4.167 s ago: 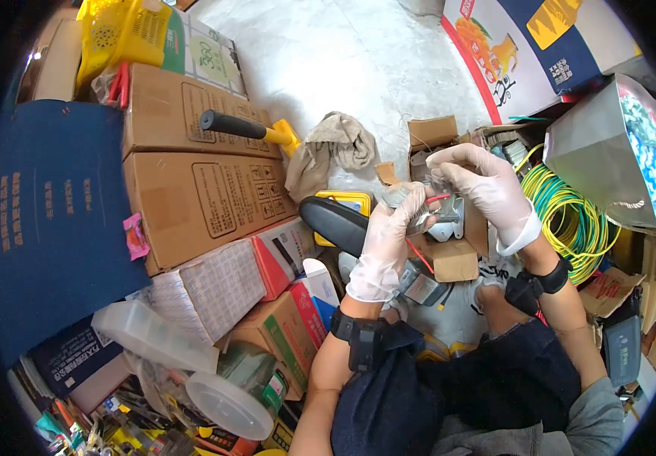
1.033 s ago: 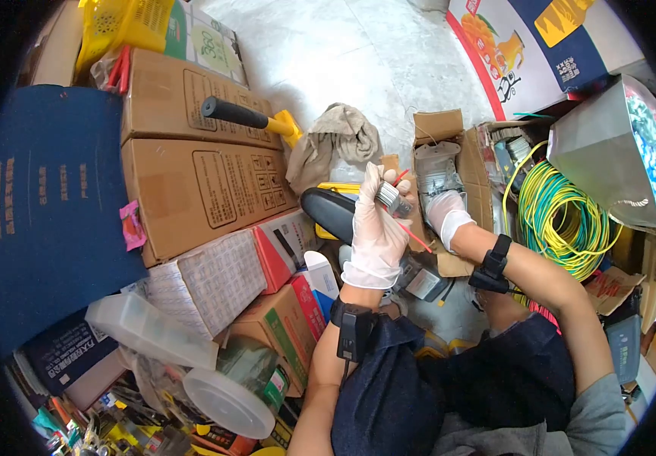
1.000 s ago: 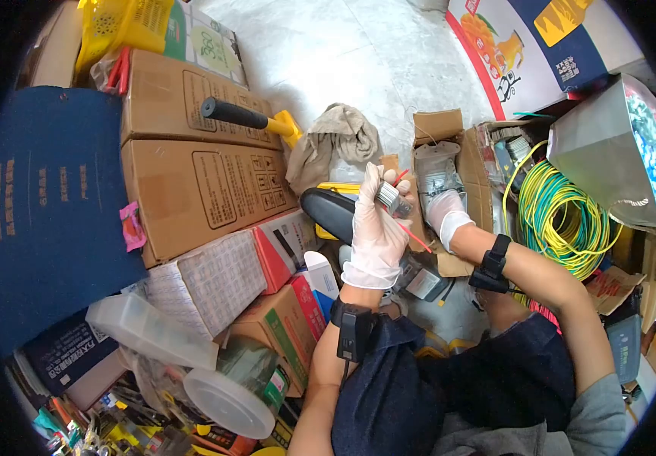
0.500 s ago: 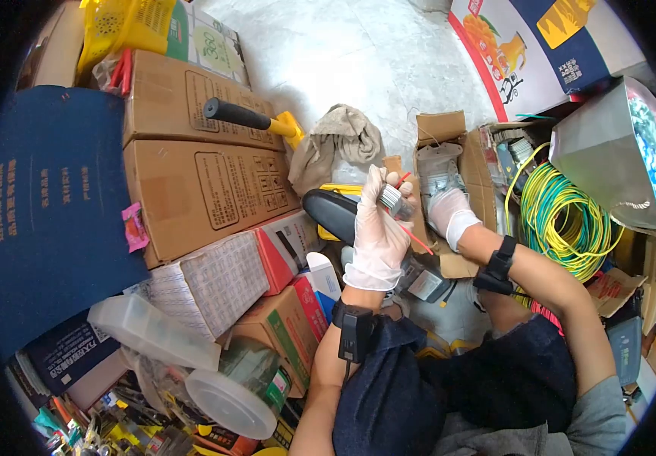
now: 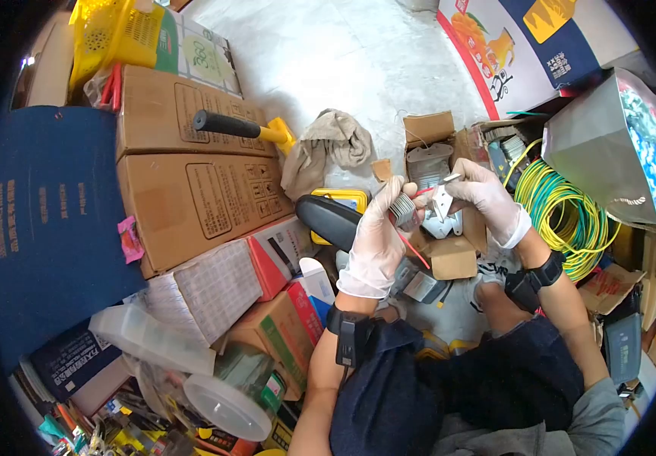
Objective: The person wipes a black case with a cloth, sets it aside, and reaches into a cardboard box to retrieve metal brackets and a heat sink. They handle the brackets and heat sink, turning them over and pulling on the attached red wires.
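Note:
My gloved left hand [image 5: 372, 254] is closed around a stack of thin, pale metal plates [image 5: 402, 208]. A red strip [image 5: 417, 251] sticks out of the stack on both sides. My gloved right hand [image 5: 493, 204] pinches a flat whitish metal plate [image 5: 442, 201] near its fingertips, just right of the stack. Whether it is one piece or more is hard to make out. Under the right hand stands an opened cardboard box [image 5: 455, 264] with more pale plates [image 5: 429, 163] inside, some in clear plastic.
A black padded seat [image 5: 329, 220] and a grey rag [image 5: 335, 148] are left of my hands. A yellow hammer-like tool with a black handle [image 5: 229, 124] lies on large cartons [image 5: 199, 213]. At right are coiled yellow-green wire [image 5: 563, 220] and a silvery bag [image 5: 594, 148].
My right hand has risen out of the cardboard box with a metal plate and come near the stack. The left hand still holds the stack, now slightly lower in view.

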The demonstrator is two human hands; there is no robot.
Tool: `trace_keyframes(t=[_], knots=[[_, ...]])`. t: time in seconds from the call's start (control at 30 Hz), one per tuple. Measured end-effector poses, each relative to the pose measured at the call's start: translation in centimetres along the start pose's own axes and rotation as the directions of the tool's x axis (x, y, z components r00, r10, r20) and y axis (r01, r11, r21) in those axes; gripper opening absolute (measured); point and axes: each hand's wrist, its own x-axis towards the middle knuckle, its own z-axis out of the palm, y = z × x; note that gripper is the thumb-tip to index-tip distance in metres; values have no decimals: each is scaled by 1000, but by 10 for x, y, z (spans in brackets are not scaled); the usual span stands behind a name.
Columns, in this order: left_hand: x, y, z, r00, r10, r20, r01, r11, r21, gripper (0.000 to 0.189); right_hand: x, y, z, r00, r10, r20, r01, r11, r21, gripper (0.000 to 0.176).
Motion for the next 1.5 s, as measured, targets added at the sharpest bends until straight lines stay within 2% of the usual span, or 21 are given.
trace_keyframes(t=[0.07,0.13,0.2,0.27,0.3,0.37,0.43,0.5,0.53,0.63,0.67,0.73,0.8,0.87,0.9,0.97,1.0,1.17,1.23,1.3,1.5], knots=[[1,-2,-2,998,-47,40,47,999,18,21,2,1,-7,999,-48,-10,47,999,-11,9],[0,-2,-2,998,-51,35,50,998,24,21,4,1,-12,983,-177,-43,158,945,-288,8],[-1,-2,-1,998,-54,30,53,998,31,22,3,0,-10,979,-195,-63,172,950,-262,12],[-2,-3,0,996,-65,62,62,997,52,23,-4,-13,4,962,-241,-127,229,968,-103,30],[-1,-4,-1,996,-65,62,62,997,52,23,-4,-13,1,960,-275,-57,264,952,-152,43],[2,-7,-5,981,-129,144,130,992,6,24,-2,-12,1,956,-285,-68,275,954,-123,43],[0,-8,0,982,-136,134,132,990,42,24,-1,-12,2,953,-293,-79,285,954,-94,44],[-2,-9,7,982,-138,132,124,986,114,24,-2,-14,3,938,-255,-235,211,957,-197,40],[-3,-10,9,982,-137,132,123,986,112,24,-1,-11,3,922,-286,-263,242,952,-186,30],[-3,-11,11,981,-130,145,111,985,134,24,1,-2,10,893,-361,-267,336,932,-137,20],[-2,-12,8,983,-114,141,96,987,128,24,-1,-2,14,906,-345,-246,309,935,-173,16],[-1,-13,5,986,-97,136,80,989,122,24,-1,6,18,884,-432,-180,368,879,-302,19],[1,-13,3,997,-9,71,0,993,120,21,-2,7,20,881,-450,-143,388,863,-324,20],[3,-11,2,999,-8,46,4,996,91,22,-2,9,20,861,-503,-76,438,810,-390,17],[1,-8,3,999,34,30,-37,993,110,21,-2,6,19,861,-503,-77,438,810,-390,17],[0,-5,7,995,100,15,-101,987,127,21,-5,-7,13,995,-92,-44,83,982,-172,20],[0,-5,6,995,101,15,-102,987,126,21,-6,-10,11,1000,-16,-10,15,994,-111,23],[1,-4,3,990,87,107,-101,986,133,21,-1,6,-1,997,29,65,-25,998,-57,22],[-2,-5,8,992,115,52,-121,983,135,21,-1,6,-1,996,30,85,-30,1000,-4,22],[-2,-5,10,989,145,-4,-143,980,139,21,-2,3,4,997,-47,-56,51,996,72,22],[-1,-10,11,989,144,21,-145,979,146,24,0,5,9,972,-179,-149,184,983,21,22]])
